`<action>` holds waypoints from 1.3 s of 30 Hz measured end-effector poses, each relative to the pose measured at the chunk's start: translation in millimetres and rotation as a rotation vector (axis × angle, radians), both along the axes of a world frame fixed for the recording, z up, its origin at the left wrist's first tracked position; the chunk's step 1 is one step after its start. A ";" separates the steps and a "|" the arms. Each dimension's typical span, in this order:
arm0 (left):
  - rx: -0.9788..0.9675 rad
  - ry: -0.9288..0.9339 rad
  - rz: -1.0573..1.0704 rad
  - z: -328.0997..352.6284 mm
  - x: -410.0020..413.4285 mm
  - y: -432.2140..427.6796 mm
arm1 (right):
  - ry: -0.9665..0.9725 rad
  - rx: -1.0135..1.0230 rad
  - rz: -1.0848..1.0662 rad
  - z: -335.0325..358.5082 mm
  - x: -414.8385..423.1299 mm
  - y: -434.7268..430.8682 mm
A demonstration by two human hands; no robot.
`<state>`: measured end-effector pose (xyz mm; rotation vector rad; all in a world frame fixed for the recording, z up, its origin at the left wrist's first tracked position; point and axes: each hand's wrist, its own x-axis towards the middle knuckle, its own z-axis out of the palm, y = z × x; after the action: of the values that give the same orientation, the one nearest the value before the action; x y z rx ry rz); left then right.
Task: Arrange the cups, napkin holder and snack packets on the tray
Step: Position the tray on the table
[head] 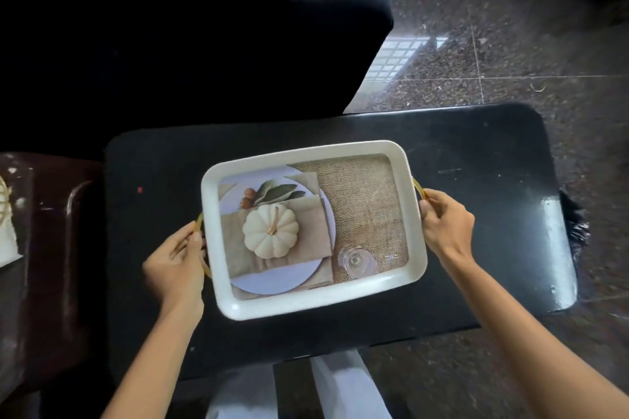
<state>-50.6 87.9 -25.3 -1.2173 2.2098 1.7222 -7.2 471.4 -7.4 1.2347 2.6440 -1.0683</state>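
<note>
A white rectangular tray (pixel 306 156) sits over the middle of a small black table (pixel 476 160). Its floor is a printed picture of a pale pumpkin on a plate, burlap and a glass; nothing real lies in it. My left hand (pixel 177 262) grips the gold handle at the tray's left end. My right hand (pixel 446 224) grips the gold handle (pixel 418 188) at its right end. No cups, napkin holder or snack packets show in view.
A black sofa or chair (pixel 204 27) fills the back left. A dark brown seat (pixel 51 248) stands at the left with a gold wire object and white cloth (pixel 5 241) at the frame edge. Speckled stone floor (pixel 510 44) lies to the right. My white-clad legs (pixel 340 388) are below the table.
</note>
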 end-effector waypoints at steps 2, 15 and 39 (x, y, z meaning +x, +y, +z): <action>0.016 -0.022 -0.023 -1.1 -0.7 16.2 | -0.017 0.014 -0.030 2.2 10.8 13.3; -0.036 -0.099 -0.091 -9.5 -2.5 55.4 | -0.055 0.019 -0.087 -10.6 24.7 46.4; -0.491 0.086 -0.489 41.5 26.6 -2.6 | 0.002 0.226 0.573 15.1 5.8 -81.1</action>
<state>-24.0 85.3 16.2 -0.5717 2.7775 1.1015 -1.4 390.3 7.6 0.4229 2.8949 -0.6878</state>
